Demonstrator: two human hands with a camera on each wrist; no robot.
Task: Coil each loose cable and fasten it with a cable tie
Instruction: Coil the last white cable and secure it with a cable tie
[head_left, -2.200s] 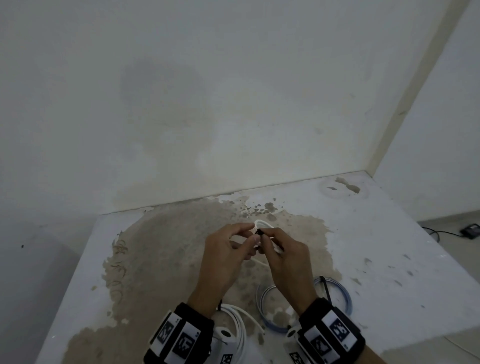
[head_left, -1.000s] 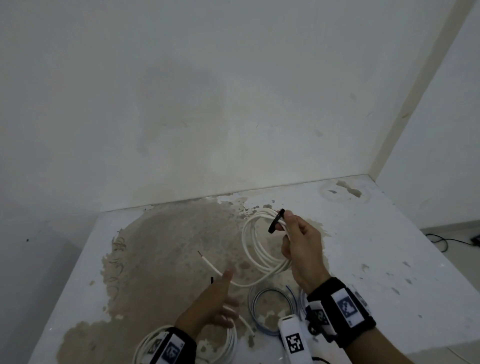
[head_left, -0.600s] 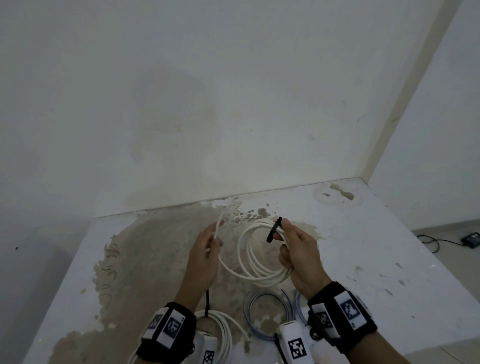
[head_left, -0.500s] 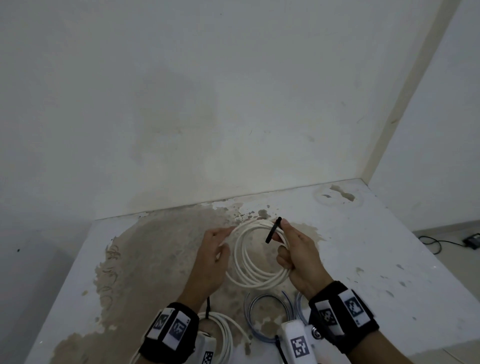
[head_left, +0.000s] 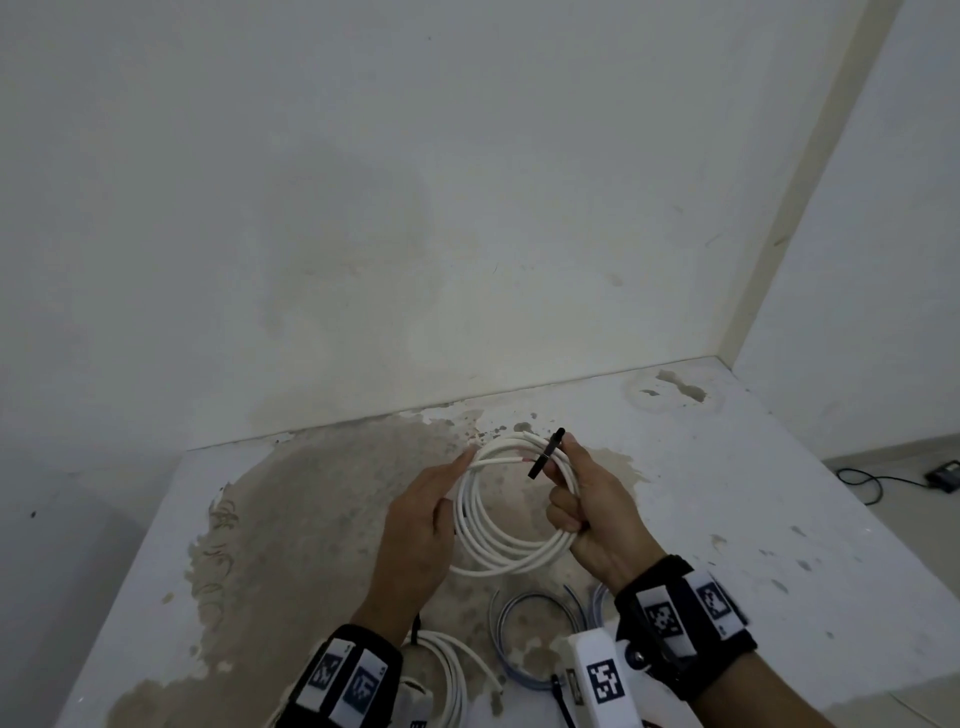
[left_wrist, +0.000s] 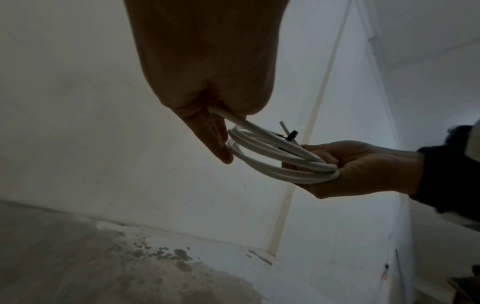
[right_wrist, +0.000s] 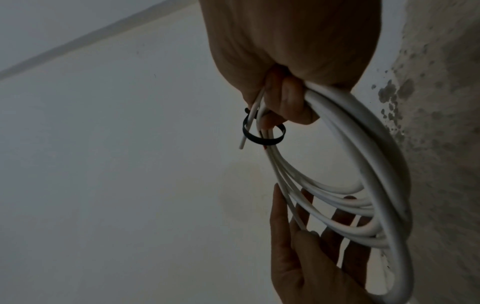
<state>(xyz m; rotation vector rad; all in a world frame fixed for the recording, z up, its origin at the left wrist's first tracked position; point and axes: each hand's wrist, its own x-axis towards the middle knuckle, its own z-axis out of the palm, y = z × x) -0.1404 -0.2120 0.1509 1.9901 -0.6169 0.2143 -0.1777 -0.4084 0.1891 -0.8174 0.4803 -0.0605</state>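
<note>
Above the stained table (head_left: 779, 493) I hold a white cable (head_left: 511, 558) wound into a coil of several turns. My right hand (head_left: 563, 467) grips the coil's right side and pinches a black cable tie (head_left: 545, 452) against it. In the right wrist view the cable tie (right_wrist: 262, 142) forms a loose loop around a few strands, with the cable's end poking through. My left hand (head_left: 457, 478) is at the coil's left side, fingers nearly straight. In the left wrist view, my left hand (left_wrist: 221, 131) pinches the last strand of the white cable (left_wrist: 272, 162).
On the table near my wrists lie another white coil (head_left: 452, 675), a blue-grey coil (head_left: 514, 618) and a black tie (head_left: 563, 701). A wall stands close behind the table. On the floor at the right are a black lead and a small device (head_left: 940, 475).
My left hand rose from near the table with the loose end and swept it round onto the coil. That end now lies along the top by the tie. The right hand kept its grip.
</note>
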